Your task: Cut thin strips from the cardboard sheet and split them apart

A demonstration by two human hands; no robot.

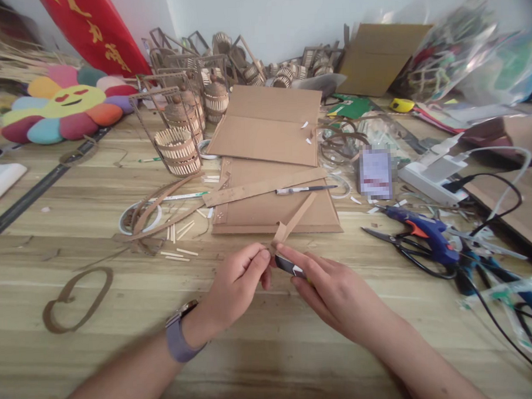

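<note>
My left hand is closed in a pinch on the near end of a narrow cardboard strip. The strip slants up to the right, with a folded flap partway along it. In my right hand is a utility knife, dark with a light marking; the index finger stretches along it to the strip's end. The blade is hidden by my fingers. Beyond both hands lies a stack of cardboard sheets, with a pen and a wider cardboard strip across it.
Scissors, a blue glue gun and cables crowd the right, beside a power strip. Loose curled strips and short sticks lie left. Small stick baskets stand behind; a flower cushion sits far left.
</note>
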